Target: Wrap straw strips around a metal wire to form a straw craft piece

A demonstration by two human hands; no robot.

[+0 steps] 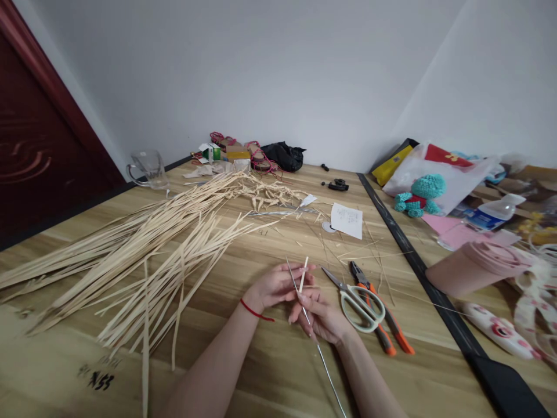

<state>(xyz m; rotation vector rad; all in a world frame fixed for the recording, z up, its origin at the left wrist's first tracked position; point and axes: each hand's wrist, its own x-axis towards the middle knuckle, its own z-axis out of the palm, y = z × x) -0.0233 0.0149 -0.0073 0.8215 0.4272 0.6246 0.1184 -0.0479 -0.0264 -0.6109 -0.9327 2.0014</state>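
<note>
My left hand [278, 285], with a red cord at the wrist, has its fingers curled around the upper part of a short pale straw strip [303, 274]. A thin metal wire [322, 359] crosses in front of those fingers and runs down toward the lower edge. My right hand [322, 316] pinches the wire between thumb and fingers, where the strip's lower end meets it. The two hands almost touch; exactly how the left fingertips grip is partly hidden. Just right of them lie scissors [362, 307] with pale handles and orange-handled pliers [391, 325].
Long straw strips [143, 255] spread across the table's left side. Behind are a glass mug [148, 168], sandals [261, 157] and a black bag [285, 155]. A paper note [347, 220] lies mid-table. Rightward are a turquoise crocheted toy [424, 194], a bottle [496, 212] and a pink roll [474, 267].
</note>
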